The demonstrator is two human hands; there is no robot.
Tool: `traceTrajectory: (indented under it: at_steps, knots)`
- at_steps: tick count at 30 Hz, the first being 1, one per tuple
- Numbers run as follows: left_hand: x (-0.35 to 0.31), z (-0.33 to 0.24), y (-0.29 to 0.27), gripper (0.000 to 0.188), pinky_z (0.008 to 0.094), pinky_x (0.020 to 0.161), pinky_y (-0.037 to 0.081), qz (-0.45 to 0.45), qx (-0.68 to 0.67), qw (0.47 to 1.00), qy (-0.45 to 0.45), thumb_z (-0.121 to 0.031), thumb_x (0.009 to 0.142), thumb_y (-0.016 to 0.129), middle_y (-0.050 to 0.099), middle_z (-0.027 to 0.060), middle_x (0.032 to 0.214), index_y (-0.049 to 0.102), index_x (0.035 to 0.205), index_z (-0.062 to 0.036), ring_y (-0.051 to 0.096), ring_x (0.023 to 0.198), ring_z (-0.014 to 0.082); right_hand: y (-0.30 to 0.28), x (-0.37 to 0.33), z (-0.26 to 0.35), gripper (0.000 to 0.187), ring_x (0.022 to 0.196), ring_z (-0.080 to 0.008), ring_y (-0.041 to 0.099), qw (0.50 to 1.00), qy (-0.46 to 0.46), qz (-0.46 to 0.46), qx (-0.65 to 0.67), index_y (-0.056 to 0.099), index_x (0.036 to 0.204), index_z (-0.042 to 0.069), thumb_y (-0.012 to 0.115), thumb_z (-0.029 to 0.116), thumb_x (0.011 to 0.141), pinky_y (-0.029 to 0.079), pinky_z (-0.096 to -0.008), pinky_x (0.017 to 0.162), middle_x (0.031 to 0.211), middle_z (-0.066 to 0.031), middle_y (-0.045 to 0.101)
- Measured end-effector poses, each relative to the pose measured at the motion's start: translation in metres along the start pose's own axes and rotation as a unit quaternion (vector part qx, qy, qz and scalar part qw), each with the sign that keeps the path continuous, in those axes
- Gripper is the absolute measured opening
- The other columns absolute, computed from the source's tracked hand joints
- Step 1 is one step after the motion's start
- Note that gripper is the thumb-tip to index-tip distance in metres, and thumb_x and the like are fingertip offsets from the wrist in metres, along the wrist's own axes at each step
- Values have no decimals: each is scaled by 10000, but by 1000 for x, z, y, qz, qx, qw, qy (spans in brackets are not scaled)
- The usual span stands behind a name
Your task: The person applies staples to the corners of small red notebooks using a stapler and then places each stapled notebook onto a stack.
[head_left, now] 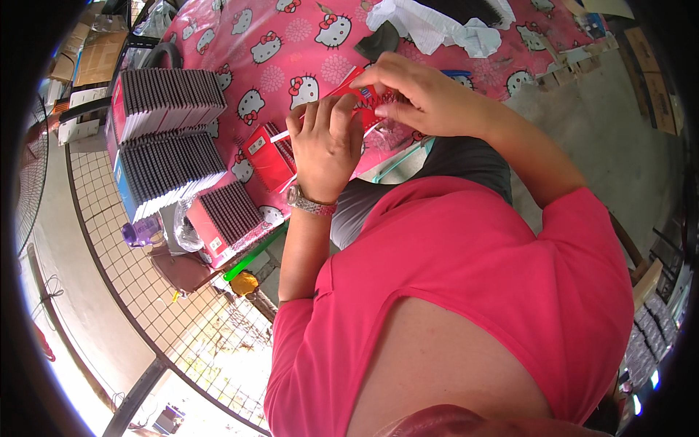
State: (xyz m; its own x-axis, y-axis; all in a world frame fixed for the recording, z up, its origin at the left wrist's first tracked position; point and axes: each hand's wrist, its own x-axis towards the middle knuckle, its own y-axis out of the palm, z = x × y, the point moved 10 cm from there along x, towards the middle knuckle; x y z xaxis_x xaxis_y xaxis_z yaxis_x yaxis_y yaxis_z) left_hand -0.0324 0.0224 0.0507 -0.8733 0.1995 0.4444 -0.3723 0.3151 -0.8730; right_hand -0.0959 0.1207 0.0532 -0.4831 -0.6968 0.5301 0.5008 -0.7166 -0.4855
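From where I stand, the work sits close to the near edge of the table, right above the person's lap. A red-covered, spiral-bound notebook (369, 95) lies between the two hands, partly hidden by them. The left hand (325, 142), wearing a silvery metal wristwatch (312, 204), arches over the notebook's left side with its fingers bent; its palm side is turned away, so I can't tell whether they grip. The right hand (426, 95) comes in from the other side, thumb and forefinger standing apart near the coiled edge (whether they press on it, I can't tell either).

Room is tight to the left: red spiral-bound notebooks (269, 160) lie just beside the left wrist, and beyond them three stacks of black-coiled notebooks (171, 164) line the table's left edge, the nearest reaching its corner. Past the hands, the shiny pink plastic table cover (280, 69) with cat faces offers a broad open stretch, up to the crumpled white cloth (437, 28) and a dark grey-green cloth piece (377, 41). A blue pen-like object (456, 73) lies just beyond the right hand.
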Motion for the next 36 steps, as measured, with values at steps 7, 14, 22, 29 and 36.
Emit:
traceTrajectory:
  at_steps: [7, 14, 22, 29, 36]
  knots:
    - [1, -1, 1, 334, 454, 913, 401, -13, -4, 1000, 1, -176, 835, 712, 649, 53, 965, 542, 1118, -129, 622, 884, 265, 15, 0, -160, 324, 1177, -279, 552, 967, 213, 70, -122, 610, 1155, 98, 674, 321, 929, 480, -411, 941, 1265, -147, 554]
    - [-12, 10, -2, 227, 513, 1036, 344, 16, 91, 994, -66, -251, 895, 698, 635, 47, 1106, 605, 1054, -120, 560, 1104, 301, 31, 13, -189, 376, 1209, -338, 528, 918, 170, 99, -345, 671, 1078, 93, 740, 340, 803, 470, -438, 973, 1337, -147, 564]
    - [-36, 41, -1, 373, 489, 949, 380, -47, 33, 991, -124, -319, 742, 831, 596, 65, 1027, 631, 987, -120, 506, 1057, 317, 47, 32, -47, 466, 1232, -228, 541, 914, 129, 359, 140, 681, 1182, 47, 680, 248, 761, 413, -367, 1038, 1359, -140, 545]
    - [-18, 36, -5, 313, 434, 853, 440, -64, -13, 991, -118, -246, 718, 832, 603, 88, 964, 652, 921, -89, 536, 947, 306, 38, 33, -68, 461, 1147, -232, 557, 918, 189, 334, 105, 696, 1172, 67, 743, 222, 740, 446, -344, 969, 1354, -139, 522]
    - [-32, 61, -24, 293, 442, 860, 453, -99, -70, 981, -150, -162, 707, 790, 595, 121, 994, 649, 946, -66, 561, 972, 325, 50, 44, -48, 441, 1176, -230, 534, 860, 172, 326, 352, 689, 1163, 58, 715, 220, 753, 423, -356, 997, 1312, -112, 529]
